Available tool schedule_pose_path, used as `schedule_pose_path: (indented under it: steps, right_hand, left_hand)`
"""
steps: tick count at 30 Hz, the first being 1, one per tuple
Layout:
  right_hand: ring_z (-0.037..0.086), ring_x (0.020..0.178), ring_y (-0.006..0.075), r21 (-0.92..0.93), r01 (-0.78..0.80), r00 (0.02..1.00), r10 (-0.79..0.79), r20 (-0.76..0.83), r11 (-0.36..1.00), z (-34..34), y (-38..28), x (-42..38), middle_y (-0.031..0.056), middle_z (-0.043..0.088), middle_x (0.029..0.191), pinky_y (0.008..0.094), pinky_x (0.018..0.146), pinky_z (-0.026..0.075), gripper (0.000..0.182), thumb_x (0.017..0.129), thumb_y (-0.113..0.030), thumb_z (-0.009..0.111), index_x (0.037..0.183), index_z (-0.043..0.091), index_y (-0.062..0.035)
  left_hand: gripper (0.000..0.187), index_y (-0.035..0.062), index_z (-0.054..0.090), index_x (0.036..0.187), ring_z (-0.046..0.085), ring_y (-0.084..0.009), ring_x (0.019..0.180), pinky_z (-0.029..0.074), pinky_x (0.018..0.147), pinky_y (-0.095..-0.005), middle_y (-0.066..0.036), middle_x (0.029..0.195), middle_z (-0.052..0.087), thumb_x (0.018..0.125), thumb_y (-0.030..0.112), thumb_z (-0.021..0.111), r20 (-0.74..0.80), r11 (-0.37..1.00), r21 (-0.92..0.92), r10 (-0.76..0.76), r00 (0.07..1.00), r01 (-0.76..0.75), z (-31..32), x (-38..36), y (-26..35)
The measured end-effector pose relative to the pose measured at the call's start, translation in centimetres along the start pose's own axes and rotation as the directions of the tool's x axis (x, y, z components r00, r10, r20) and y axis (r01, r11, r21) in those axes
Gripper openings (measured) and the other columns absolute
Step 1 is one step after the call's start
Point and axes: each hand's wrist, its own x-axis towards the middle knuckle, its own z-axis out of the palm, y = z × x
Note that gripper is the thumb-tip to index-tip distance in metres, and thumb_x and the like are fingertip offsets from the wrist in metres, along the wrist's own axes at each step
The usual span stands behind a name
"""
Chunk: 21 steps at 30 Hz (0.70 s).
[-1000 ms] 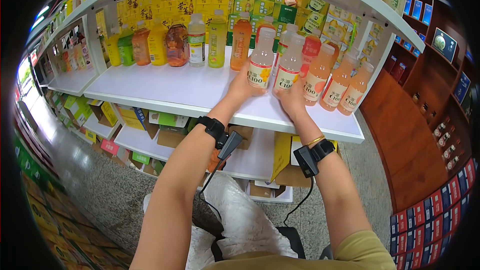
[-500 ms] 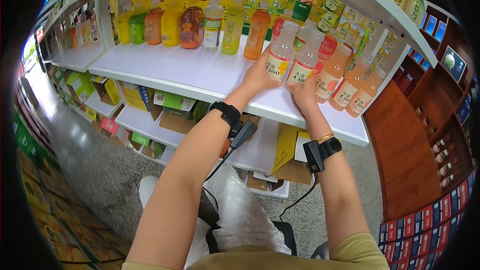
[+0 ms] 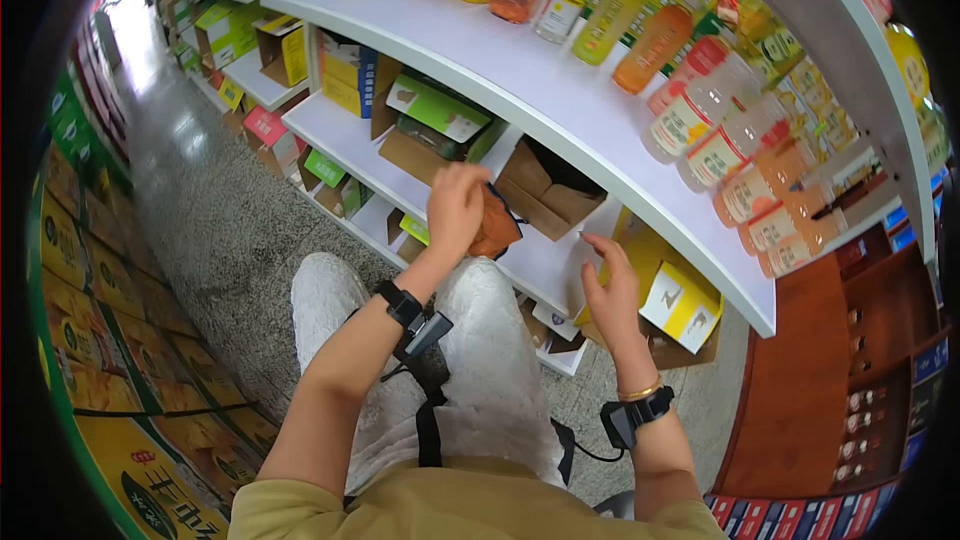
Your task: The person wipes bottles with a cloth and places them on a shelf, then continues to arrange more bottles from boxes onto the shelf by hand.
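My left hand is closed with bent fingers at an orange cloth with a dark edge, over the lower shelf; its fingertips are partly hidden. Fingers apart and holding nothing, my right hand is in front of the upper shelf's edge, near a yellow carton. On the upper shelf, a clear-topped bottle with a cream label stands beside a similar bottle. Several pink-orange bottles line up to their right.
The white upper shelf juts out over the lower shelf. Further drinks, including an orange bottle, stand along its back. An opened cardboard box sits below. Stacked cartons border the left side; a wooden cabinet is on the right.
Both hands have left the two cream-labelled bottles, which now stand on the shelf. My left hand has come down to the orange cloth; my right hand has lowered and opened. The view has tilted down.
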Motion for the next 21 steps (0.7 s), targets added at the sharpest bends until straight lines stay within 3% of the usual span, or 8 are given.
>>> schedule_pose_path:
  steps: [5, 8, 11, 13, 14, 16, 18, 21]
  right_hand:
    - [0.053, 0.125, 0.0421, -0.256, 0.135, 0.99, -0.142, -0.009, 0.957, 5.5, 4.9, 6.0, 0.0265, 0.057, 0.132, 0.0461, 0.108, 0.043, 0.049, 0.085, -0.008, 0.067, 0.13, 0.055, 0.0049]
    - [0.051, 0.128, 0.0413, -0.382, 0.187, 0.98, -0.196, 0.015, 0.905, 8.5, 7.2, 10.2, 0.0293, 0.054, 0.134, 0.0463, 0.109, 0.041, 0.055, 0.083, -0.01, 0.068, 0.134, 0.052, 0.0048]
    - [0.054, 0.127, 0.041, -0.551, 0.165, 0.986, -0.122, 0.115, 0.818, 10.3, 10.4, 14.3, 0.0279, 0.057, 0.132, 0.0471, 0.108, 0.044, 0.073, 0.084, -0.016, 0.071, 0.146, 0.038, 0.0016]
    - [0.064, 0.112, 0.0402, -0.717, -0.026, 0.94, 0.262, 0.22, 0.697, 10.9, 11.2, 16.0, 0.0246, 0.066, 0.119, 0.0476, 0.095, 0.052, 0.057, 0.084, -0.019, 0.069, 0.137, 0.052, -0.0036]
    - [0.064, 0.112, 0.0402, -0.718, -0.016, 0.935, 0.265, 0.236, 0.695, 11.0, 11.5, 16.2, 0.0246, 0.066, 0.119, 0.0476, 0.095, 0.052, 0.057, 0.084, -0.019, 0.069, 0.137, 0.052, -0.0036]
    - [0.07, 0.095, 0.0401, -0.777, 0.097, 0.914, 0.253, 0.317, 0.622, 10.8, 11.6, 16.4, 0.0222, 0.072, 0.1, 0.0498, 0.08, 0.057, 0.025, 0.088, -0.014, 0.058, 0.109, 0.067, -0.0049]
    - [0.071, 0.093, 0.0385, -0.777, 0.127, 0.923, 0.214, 0.321, 0.617, 10.6, 11.6, 15.8, 0.0202, 0.073, 0.097, 0.0489, 0.079, 0.057, 0.02, 0.088, -0.012, 0.058, 0.104, 0.069, -0.0071]
    - [0.071, 0.088, 0.0376, -0.756, 0.151, 0.929, 0.171, 0.33, 0.637, 9.5, 11.4, 14.0, 0.0175, 0.073, 0.091, 0.0492, 0.076, 0.057, 0.016, 0.088, -0.013, 0.059, 0.098, 0.07, -0.0106]
  left_hand:
    - [0.035, 0.0198, 0.07, 0.118, 0.05, -0.0368, 0.125, 0.04, 0.102, -0.0501, -0.015, 0.124, 0.06, 0.083, 0.02, 0.075, 0.32, 0.985, 0.168, -0.093, 0.943, 0.04, 3.9, -5.0, -6.9]
    - [0.063, 0.0342, 0.058, 0.139, 0.027, -0.042, 0.147, 0.018, 0.113, -0.0695, -0.02, 0.152, 0.042, 0.081, 0.056, 0.072, 0.573, 0.895, 0.445, -0.305, 0.761, 0.024, 6.1, -6.8, -10.1]
    - [0.06, 0.0343, 0.059, 0.137, 0.028, -0.039, 0.146, 0.017, 0.116, -0.0675, -0.021, 0.152, 0.042, 0.082, 0.053, 0.07, 0.577, 0.849, 0.514, -0.241, 0.781, -0.118, 6.0, -8.4, -12.7]
    - [0.056, 0.0307, 0.061, 0.133, 0.034, -0.0377, 0.142, 0.023, 0.114, -0.0652, -0.021, 0.146, 0.047, 0.081, 0.046, 0.071, 0.558, 0.829, 0.55, -0.277, 0.782, -0.098, 5.7, -7.1, -11.4]
    - [0.052, 0.0272, 0.063, 0.13, 0.04, -0.0363, 0.138, 0.028, 0.112, -0.0628, -0.02, 0.141, 0.051, 0.08, 0.039, 0.072, 0.545, 0.81, 0.58, -0.306, 0.781, -0.088, 5.4, -6.8, -10.8]
    - [0.049, 0.0231, 0.064, 0.125, 0.045, -0.0347, 0.131, 0.032, 0.109, -0.0596, -0.018, 0.133, 0.055, 0.078, 0.032, 0.073, 0.538, 0.821, 0.568, -0.325, 0.778, -0.05, 6.0, -6.5, -12.0]
    - [0.041, 0.0145, 0.066, 0.113, 0.056, -0.033, 0.113, 0.044, 0.097, -0.0502, -0.012, 0.112, 0.062, 0.072, 0.016, 0.074, 0.471, 0.826, 0.557, -0.234, 0.85, -0.081, 6.2, -6.4, -12.7]
    - [0.043, 0.015, 0.066, 0.113, 0.057, -0.0351, 0.112, 0.049, 0.093, -0.0479, -0.014, 0.11, 0.063, 0.071, 0.014, 0.074, 0.445, 0.875, 0.48, -0.183, 0.877, -0.061, 5.0, -5.5, -13.3]
